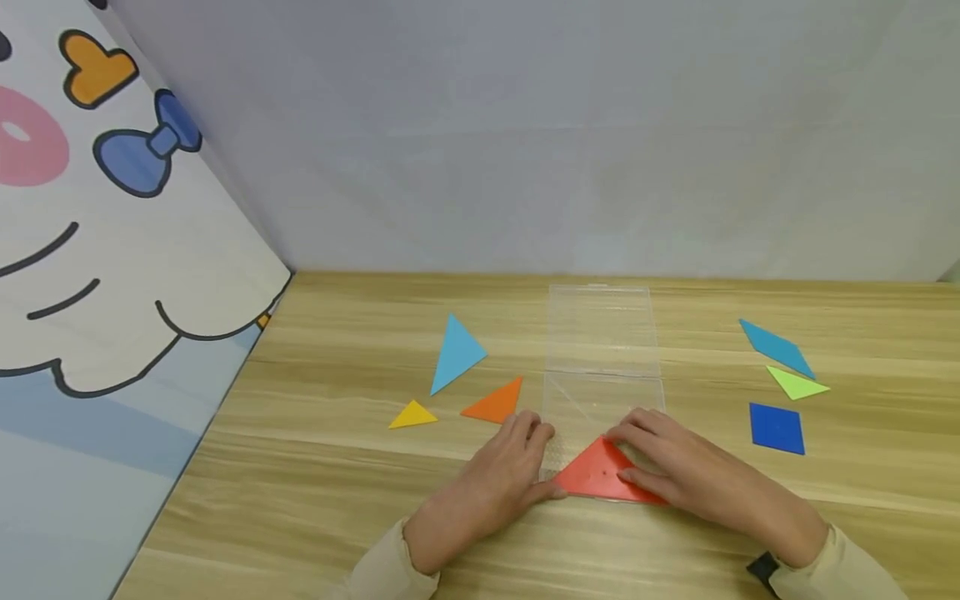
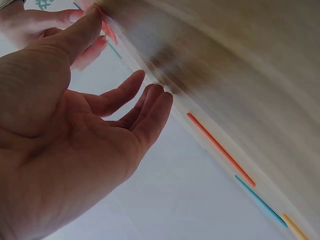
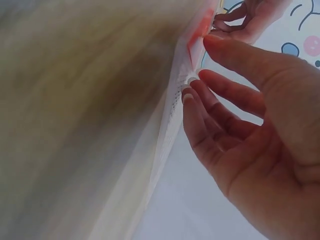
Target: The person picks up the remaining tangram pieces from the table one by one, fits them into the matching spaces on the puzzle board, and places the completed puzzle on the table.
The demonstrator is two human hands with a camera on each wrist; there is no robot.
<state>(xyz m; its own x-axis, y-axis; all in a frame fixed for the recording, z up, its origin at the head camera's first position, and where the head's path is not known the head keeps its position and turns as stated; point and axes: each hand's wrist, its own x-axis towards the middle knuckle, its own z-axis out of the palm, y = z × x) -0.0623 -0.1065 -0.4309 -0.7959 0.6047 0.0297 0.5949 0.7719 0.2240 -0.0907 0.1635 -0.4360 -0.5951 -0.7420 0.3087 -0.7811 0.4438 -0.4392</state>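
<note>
A large red triangle (image 1: 588, 477) lies flat in the near half of a clear plastic case (image 1: 566, 417), its long side along the case's near edge. My right hand (image 1: 693, 475) is over the right side of the triangle, with thumb and fingertips touching it. At the case's left edge, my left hand (image 1: 495, 479) rests with its thumb by the triangle's left corner and its other fingers loosely bent. In the left wrist view, the left hand (image 2: 100, 115) has relaxed fingers. The right wrist view shows the right hand (image 3: 260, 125) with its thumb extended toward the red piece.
Left of the case lie a light blue triangle (image 1: 456, 357), an orange triangle (image 1: 497, 403) and a yellow triangle (image 1: 413, 415). To the right are a blue parallelogram (image 1: 777, 347), a lime triangle (image 1: 797, 383) and a dark blue square (image 1: 777, 428). The case's transparent lid (image 1: 600, 329) lies folded back.
</note>
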